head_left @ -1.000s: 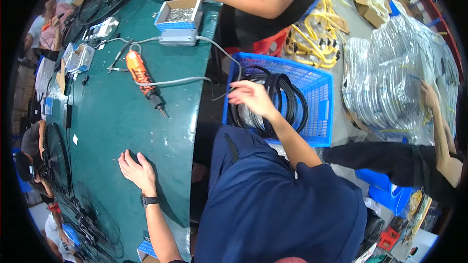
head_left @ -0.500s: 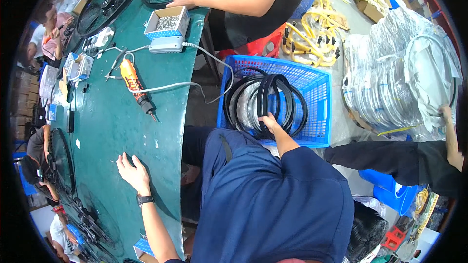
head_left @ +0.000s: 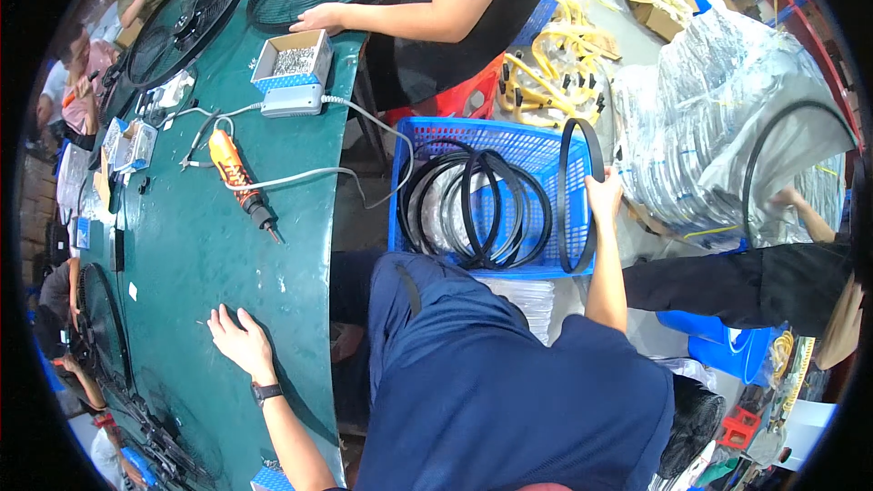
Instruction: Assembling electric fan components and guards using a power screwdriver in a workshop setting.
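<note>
Right hand fingers clamp one thin black hoop, more hoops remain in the blue plastic basket; left hand fingers lie apart.

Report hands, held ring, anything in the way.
Right hand gripping black ring at right end of blue basket. Left hand open, empty, on green table. Grey cord looping off table near basket's left.

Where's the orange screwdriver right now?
In the head view, the screwdriver lies left of centre on the green table, below the grey box and above the left hand.
</note>
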Tool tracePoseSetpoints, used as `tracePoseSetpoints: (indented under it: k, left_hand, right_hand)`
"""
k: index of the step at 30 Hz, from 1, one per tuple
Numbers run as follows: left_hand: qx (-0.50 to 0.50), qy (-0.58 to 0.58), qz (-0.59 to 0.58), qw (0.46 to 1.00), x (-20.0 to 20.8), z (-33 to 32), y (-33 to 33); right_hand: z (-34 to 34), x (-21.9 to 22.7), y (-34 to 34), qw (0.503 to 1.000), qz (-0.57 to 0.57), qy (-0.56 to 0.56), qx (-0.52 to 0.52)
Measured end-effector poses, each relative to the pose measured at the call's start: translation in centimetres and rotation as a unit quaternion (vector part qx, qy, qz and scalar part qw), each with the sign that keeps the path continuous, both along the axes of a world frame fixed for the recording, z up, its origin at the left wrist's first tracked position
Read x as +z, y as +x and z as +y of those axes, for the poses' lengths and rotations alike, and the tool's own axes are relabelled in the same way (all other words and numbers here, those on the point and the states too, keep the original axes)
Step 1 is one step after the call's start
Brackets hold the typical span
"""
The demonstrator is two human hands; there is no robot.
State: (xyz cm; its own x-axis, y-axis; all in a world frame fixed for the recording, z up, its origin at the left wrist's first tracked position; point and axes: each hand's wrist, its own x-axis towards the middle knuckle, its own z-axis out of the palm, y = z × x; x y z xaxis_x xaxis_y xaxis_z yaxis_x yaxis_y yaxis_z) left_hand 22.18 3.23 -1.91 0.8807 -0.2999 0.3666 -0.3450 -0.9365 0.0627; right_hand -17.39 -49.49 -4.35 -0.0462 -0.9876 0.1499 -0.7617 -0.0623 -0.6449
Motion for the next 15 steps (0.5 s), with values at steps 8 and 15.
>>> tracePoseSetpoints:
  k: [8, 15]
  left_hand:
    - [0.032, 0.034, 0.058, 0.997, 0.5, 0.1, -0.9]
    - [-0.003, 0.050, 0.107, 0.993, 1.3, 1.3, -1.9]
  right_hand:
    - [4.7, 15.9, 1.5, 0.976, -0.088, -0.093, 0.179]
    - [7.8, 26.9, -1.4, 0.881, -0.349, -0.043, 0.317]
